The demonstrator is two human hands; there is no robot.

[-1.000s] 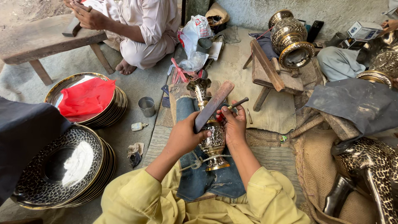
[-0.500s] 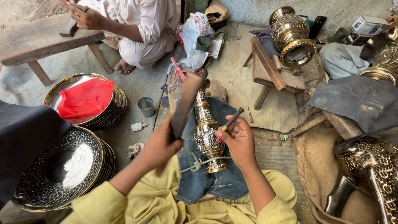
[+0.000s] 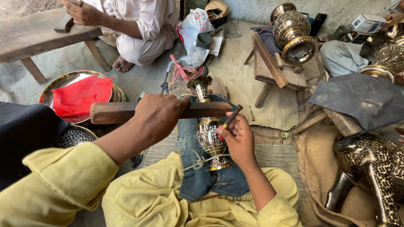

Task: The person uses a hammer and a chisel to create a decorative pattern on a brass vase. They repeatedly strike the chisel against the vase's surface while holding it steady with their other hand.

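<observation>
My left hand (image 3: pixel 156 115) grips a long wooden block (image 3: pixel 113 112), held level across a small engraved brass vase (image 3: pixel 209 136). The vase lies on a blue denim cloth (image 3: pixel 198 180) over my lap and a rope (image 3: pixel 197 162) ties its foot down. My right hand (image 3: pixel 237 136) holds a thin metal chisel (image 3: pixel 232 117) with its tip against the vase's body. The block's right end sits just above the chisel's head.
A person in pale clothes (image 3: pixel 139 25) sits at a low wooden bench (image 3: pixel 35 40). Stacked engraved trays (image 3: pixel 63 82) with a red cloth (image 3: pixel 80 98) lie left. A wooden stand (image 3: pixel 269 69), large brass vases (image 3: pixel 294 33) and a dark sheet (image 3: pixel 357 101) are right.
My left hand has swung the wooden block from a steep tilt at the left to level over the vase, its end now by the chisel head. The view has shifted closer.
</observation>
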